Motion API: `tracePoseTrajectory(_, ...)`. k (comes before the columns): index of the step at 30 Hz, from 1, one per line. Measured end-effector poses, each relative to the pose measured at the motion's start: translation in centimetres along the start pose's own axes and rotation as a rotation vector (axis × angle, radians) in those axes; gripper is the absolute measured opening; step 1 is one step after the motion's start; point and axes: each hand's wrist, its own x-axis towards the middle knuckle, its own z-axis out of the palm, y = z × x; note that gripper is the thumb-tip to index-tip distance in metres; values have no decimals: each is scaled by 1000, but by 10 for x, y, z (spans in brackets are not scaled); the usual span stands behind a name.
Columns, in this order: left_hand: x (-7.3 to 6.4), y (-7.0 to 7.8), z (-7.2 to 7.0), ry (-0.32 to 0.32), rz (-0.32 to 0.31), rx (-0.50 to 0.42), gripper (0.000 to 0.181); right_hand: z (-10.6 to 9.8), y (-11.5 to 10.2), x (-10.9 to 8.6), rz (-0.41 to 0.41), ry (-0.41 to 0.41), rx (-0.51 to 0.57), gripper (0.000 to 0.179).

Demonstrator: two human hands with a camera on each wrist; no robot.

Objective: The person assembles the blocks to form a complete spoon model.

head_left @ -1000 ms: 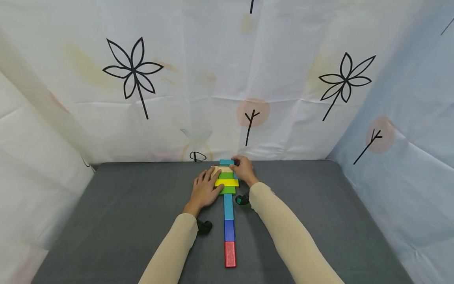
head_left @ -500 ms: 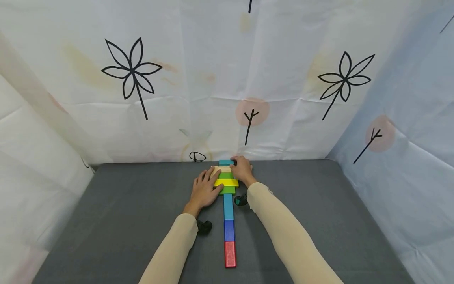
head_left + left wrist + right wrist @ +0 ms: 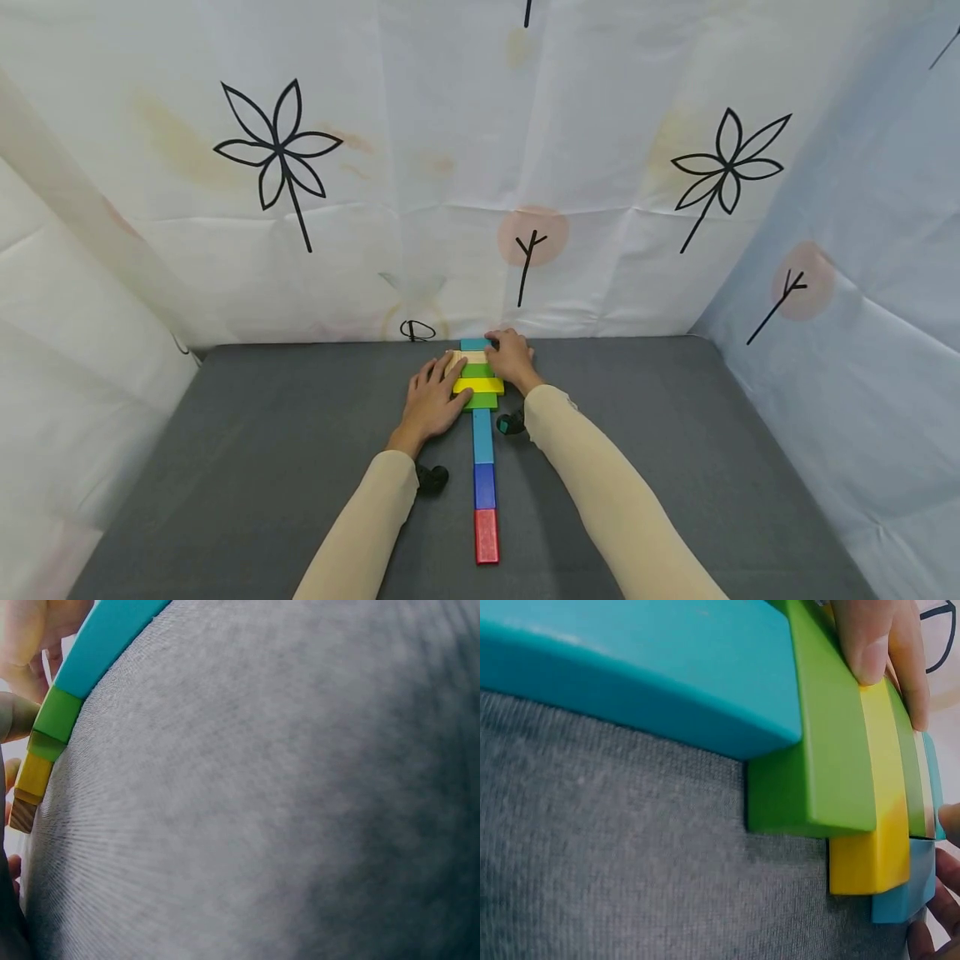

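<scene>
Coloured wooden blocks form a long line down the table. My left hand (image 3: 431,404) rests over the left ends of the far crosswise blocks, fingers spread across a bare-wood block (image 3: 472,357), a green block (image 3: 478,371), a yellow block (image 3: 482,386) and another green block (image 3: 483,402). My right hand (image 3: 512,357) pinches the right end of a light-blue block (image 3: 472,344) at the far end, index finger behind, thumb in front. In the right wrist view, its fingertips are close to another blue block (image 3: 904,896) jutting out beside the yellow one. My right palm hides what lies beneath.
Towards the near edge run a long light-blue block (image 3: 483,437), a dark blue block (image 3: 485,486) and a red block (image 3: 486,537), end to end. The grey cloth-covered table (image 3: 285,467) meets a white fabric wall (image 3: 450,167) just behind the far block.
The far light-blue block and my right fingers have shifted very slightly left. My left hand stays in place on the crosswise blocks.
</scene>
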Motion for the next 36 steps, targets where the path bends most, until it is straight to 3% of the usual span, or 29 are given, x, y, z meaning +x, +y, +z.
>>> tracePoseTrajectory(4, 0, 1, -2, 8, -2, 0, 62, -3, 1, -3, -34, 3, 2, 41)
tracePoseTrajectory(14, 0, -3, -5, 24, 9, -4, 63, -16, 13, -23, -205, 29, 63, 45)
tracePoseTrajectory(24, 0, -1, -4, 16, 5, -1, 62, -24, 30, -49, -364, 64, -110, 53)
tracePoseTrajectory(29, 1, -1, -3, 20, 9, -1, 63, -26, 34, -58, -393, 79, -165, 57)
tracePoseTrajectory(36, -3, 0, -5, 114, 18, -59, 64, -31, 35, -65, -415, 108, -212, 60)
